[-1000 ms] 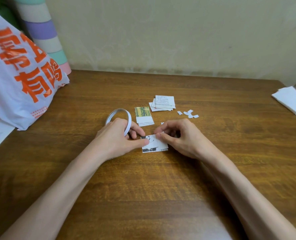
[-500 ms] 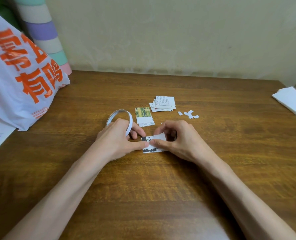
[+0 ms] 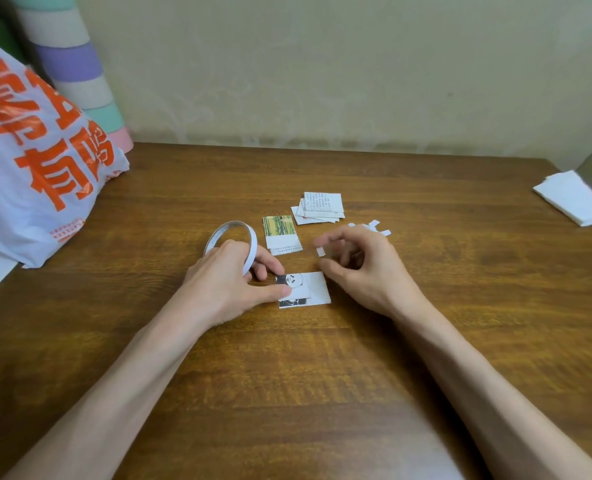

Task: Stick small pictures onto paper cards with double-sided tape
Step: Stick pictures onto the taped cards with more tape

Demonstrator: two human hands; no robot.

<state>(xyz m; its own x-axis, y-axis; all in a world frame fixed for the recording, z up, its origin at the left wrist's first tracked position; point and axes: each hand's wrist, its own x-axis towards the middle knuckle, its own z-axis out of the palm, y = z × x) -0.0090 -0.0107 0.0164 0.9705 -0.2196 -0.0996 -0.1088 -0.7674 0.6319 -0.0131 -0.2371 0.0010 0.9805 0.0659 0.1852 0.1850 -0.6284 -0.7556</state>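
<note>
A small white card (image 3: 318, 289) lies flat on the wooden table (image 3: 287, 393), with a black-and-white panda picture (image 3: 292, 281) over its left part. My left hand (image 3: 228, 282) grips the white ring of double-sided tape (image 3: 234, 226), and its thumb presses down on the picture's left edge. My right hand (image 3: 367, 268) hovers just right of the card, fingers curled and apart, nothing visible in them. A tiny white scrap (image 3: 320, 251) sits by its index fingertip.
Behind the card lie a bamboo picture on a card (image 3: 280, 233), a stack of printed paper cards (image 3: 322, 206) and several white scraps (image 3: 377, 226). A white plastic bag with orange print (image 3: 35, 168) fills the left side. White paper sheets (image 3: 574, 199) lie far right.
My right hand has lifted off the card and drawn back to the right, uncovering the card's right half. The left hand keeps its hold on the tape ring and picture.
</note>
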